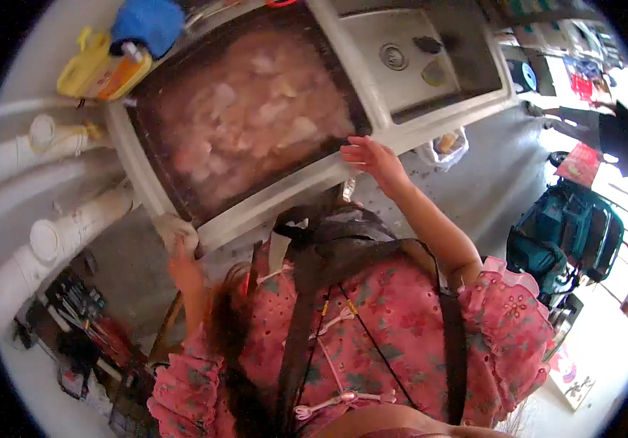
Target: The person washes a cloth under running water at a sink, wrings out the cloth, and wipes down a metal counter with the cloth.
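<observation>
A large sink basin (285, 188) holds a heap of pale pink pieces that look like raw meat (255, 109), blurred. My right hand (374, 162) is at the basin's front right corner, fingers extended and apart, with nothing in them. It is beside the pale rim; whether it touches is unclear. My left hand (182, 255) is at the front left corner of the rim. A whitish, crumpled thing (175, 228), perhaps a cloth, covers its fingers there, and I cannot make out exactly what it is.
A second steel basin (361, 36) with a drain adjoins on the right. Beneath it stands a white bag-lined bin (445, 150). White pipes (58, 233) run along the left wall, near yellow containers (84, 69) and a blue cloth (146, 25). A teal cart (562, 233) stands right; another person (610, 135) is beyond.
</observation>
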`<state>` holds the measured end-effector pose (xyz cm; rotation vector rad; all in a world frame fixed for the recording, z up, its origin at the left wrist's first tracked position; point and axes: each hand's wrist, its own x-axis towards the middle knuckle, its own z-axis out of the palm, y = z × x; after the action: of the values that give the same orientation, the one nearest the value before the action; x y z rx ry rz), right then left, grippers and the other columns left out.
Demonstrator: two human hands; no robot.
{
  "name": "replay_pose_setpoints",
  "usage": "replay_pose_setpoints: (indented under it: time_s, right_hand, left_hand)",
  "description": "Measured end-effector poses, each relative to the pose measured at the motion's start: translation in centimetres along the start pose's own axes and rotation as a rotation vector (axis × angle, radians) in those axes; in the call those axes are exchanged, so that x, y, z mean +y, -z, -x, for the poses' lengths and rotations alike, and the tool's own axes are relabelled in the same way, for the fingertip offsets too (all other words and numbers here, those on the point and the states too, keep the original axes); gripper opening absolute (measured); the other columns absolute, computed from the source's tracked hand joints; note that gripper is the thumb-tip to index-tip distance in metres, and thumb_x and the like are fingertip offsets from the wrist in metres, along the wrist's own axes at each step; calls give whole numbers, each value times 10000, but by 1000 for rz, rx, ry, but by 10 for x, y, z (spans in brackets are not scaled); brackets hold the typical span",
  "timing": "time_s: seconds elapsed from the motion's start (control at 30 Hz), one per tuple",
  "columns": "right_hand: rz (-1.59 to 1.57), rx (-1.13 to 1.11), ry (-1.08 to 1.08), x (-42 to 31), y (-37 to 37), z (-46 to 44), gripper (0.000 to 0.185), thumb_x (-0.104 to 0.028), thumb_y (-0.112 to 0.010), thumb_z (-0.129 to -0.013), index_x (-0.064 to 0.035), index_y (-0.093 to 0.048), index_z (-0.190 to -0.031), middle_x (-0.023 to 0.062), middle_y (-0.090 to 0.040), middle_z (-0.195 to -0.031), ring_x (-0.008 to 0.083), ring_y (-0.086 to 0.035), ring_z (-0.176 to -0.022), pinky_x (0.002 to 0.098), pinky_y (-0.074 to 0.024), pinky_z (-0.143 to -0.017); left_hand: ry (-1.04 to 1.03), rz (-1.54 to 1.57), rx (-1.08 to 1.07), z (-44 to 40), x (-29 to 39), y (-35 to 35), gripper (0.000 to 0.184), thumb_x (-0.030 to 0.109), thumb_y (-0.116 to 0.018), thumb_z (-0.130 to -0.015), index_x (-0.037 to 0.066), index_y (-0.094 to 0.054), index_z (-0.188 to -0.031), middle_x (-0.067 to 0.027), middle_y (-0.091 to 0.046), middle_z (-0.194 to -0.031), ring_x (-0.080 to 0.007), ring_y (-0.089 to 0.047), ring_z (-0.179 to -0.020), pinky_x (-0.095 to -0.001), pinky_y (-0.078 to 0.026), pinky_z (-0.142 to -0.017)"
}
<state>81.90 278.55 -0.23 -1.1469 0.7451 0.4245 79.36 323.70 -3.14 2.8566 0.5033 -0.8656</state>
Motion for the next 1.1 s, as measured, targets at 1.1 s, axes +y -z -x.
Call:
replay_pose_setpoints:
  time_s: [1.1]
  right_hand:
    - [578,227,663,-427,301,-363,404,-238,-480,-850,-70,-445,-1215,90,-558,-1080,204,-508,-1016,299,-397,-829]
  left_hand:
    - [-321,1670,-1059,-133,777,36,493,383,-506,-841,87,-397,-1220,-52,-464,-1204,-207,-448,-1107,-381,-367,-930]
